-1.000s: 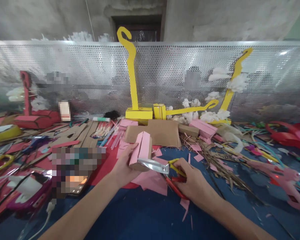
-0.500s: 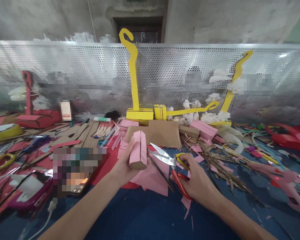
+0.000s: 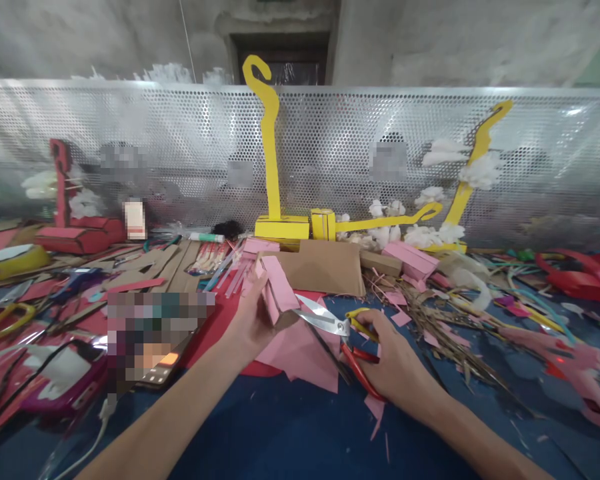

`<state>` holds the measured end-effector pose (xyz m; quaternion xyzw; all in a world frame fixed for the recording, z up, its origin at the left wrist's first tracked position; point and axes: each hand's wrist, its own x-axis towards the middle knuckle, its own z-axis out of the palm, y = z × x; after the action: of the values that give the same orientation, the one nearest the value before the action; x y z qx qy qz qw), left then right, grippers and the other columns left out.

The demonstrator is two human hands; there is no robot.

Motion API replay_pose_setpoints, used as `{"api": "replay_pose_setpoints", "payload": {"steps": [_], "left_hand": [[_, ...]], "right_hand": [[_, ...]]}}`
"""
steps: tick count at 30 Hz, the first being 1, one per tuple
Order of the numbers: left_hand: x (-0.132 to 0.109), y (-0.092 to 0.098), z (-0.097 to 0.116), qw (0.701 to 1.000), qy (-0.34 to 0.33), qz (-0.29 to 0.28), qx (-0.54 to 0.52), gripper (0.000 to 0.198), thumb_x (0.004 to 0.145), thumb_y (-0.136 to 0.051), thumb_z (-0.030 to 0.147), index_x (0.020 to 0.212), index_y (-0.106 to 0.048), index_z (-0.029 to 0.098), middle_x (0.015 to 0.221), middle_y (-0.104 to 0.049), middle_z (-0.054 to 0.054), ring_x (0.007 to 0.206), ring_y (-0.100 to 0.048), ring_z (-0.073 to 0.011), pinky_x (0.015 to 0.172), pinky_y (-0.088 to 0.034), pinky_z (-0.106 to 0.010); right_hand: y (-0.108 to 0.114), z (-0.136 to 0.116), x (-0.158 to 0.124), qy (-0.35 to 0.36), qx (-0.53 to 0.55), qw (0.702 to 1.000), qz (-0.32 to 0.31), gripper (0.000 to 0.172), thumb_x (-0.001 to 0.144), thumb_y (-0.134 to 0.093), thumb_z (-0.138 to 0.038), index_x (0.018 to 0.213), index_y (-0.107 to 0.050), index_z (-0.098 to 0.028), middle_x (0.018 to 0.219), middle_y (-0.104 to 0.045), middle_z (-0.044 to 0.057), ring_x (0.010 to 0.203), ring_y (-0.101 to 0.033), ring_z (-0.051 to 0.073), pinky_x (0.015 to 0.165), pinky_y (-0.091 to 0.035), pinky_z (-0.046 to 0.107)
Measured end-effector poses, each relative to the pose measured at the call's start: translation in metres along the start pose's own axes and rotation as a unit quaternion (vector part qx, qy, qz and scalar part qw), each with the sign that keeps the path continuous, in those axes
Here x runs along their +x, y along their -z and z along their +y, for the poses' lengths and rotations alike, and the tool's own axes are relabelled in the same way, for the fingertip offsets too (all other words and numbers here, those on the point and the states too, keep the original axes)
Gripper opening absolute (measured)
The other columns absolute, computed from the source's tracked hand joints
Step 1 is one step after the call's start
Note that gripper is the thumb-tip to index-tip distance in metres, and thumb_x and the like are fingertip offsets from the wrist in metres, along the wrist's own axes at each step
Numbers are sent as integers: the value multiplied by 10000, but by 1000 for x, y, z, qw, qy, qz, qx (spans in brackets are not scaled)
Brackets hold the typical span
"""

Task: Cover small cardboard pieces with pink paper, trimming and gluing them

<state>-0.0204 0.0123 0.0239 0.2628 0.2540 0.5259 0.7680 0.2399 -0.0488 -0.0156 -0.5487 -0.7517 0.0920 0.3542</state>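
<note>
A small cardboard block wrapped in pink paper (image 3: 283,288) is held in my left hand (image 3: 247,327), tilted with its bare brown end toward me. My right hand (image 3: 397,353) grips scissors (image 3: 341,327) with one red and one yellow handle. Their blades are spread and point left; the lower blade's tip is at the block's near right edge, and whether it touches I cannot tell. Beneath the hands lie a cut sheet of pink paper (image 3: 313,360) and red paper (image 3: 213,323). A thin dark strip (image 3: 327,347) rests on the pink sheet.
Behind the block stand a brown cardboard piece (image 3: 330,267) and a yellow hook-topped stand (image 3: 270,153). At right lie a pink glue gun (image 3: 573,367) and cardboard scraps (image 3: 445,340). A phone (image 3: 163,367) and yellow-handled scissors (image 3: 10,323) are at left. A perforated metal panel (image 3: 330,140) rises behind.
My left hand has turned and tilted the pink-wrapped block, so its top leans left. The scissors stay spread, with their blades now closer to the block's lower right edge.
</note>
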Motion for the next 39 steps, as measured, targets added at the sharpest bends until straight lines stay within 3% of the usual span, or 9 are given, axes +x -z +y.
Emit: {"api": "replay_pose_setpoints", "payload": {"steps": [3,8,15,22,26,30,33,36,39], "left_hand": [[0,-6,0,997,-33,69,-11,473,792,-854,370,1167,-661,153,917,-765,-67,761,-726,-218,680,-622,-328],[-4,-12,0,996,-41,83,-12,465,785,-864,311,1179,-665,167,936,-772,-57,776,-730,-215,690,-643,-342],[-4,-10,-4,996,-67,62,-2,399,804,-853,238,1144,-666,144,823,-751,-49,724,-712,-192,708,-628,-322],[-8,-12,-6,996,-75,48,8,304,811,-827,150,1078,-687,106,948,-767,-97,795,-724,-179,682,-623,-262],[-10,-11,-4,996,-65,53,34,325,810,-819,151,1097,-670,118,1029,-762,-126,871,-731,-220,758,-653,-339],[-9,-9,-3,995,-62,38,63,413,745,-865,163,1099,-654,146,1003,-752,-92,868,-728,-222,822,-657,-404],[-9,-9,-5,990,-62,68,111,445,687,-910,212,1034,-636,163,825,-696,-12,695,-675,-160,709,-652,-347],[-10,-10,-6,980,-65,103,161,430,689,-912,264,983,-609,181,659,-544,70,550,-557,-106,599,-622,-298],[-12,-10,-6,976,-53,109,182,424,730,-885,307,1022,-603,183,652,-492,79,520,-540,-106,557,-605,-288]], "right_hand": [[2,-3,0,8,-4,1000,0,361,880,-695,-467,1113,-520,-254,1153,-672,98,1030,-678,265,849,-561,372],[4,-6,0,15,-11,1000,1,350,884,-694,-445,1113,-512,-253,1152,-667,103,1036,-673,264,854,-557,375],[5,-6,0,6,-14,1000,-5,335,884,-688,-439,1109,-525,-253,1159,-678,99,1042,-683,265,860,-560,378],[1,2,1,-42,-13,999,-12,421,884,-677,-541,1159,-520,-263,1175,-697,109,1052,-704,282,846,-570,392],[-1,4,1,-44,-10,999,-7,410,885,-679,-527,1156,-522,-261,1171,-697,107,1049,-705,282,859,-570,403],[3,3,1,-15,-9,1000,13,386,883,-693,-481,1138,-517,-251,1158,-692,108,1021,-707,270,834,-578,381],[10,2,2,33,-17,999,22,374,879,-710,-449,1134,-525,-248,1205,-676,116,1070,-696,271,872,-577,381],[15,0,3,85,-50,995,25,329,882,-714,-389,1131,-549,-250,1191,-674,112,1106,-675,281,901,-565,402],[16,-1,4,119,-74,990,20,295,885,-719,-349,1120,-571,-248,1144,-682,99,1085,-664,281,902,-555,419]]}}
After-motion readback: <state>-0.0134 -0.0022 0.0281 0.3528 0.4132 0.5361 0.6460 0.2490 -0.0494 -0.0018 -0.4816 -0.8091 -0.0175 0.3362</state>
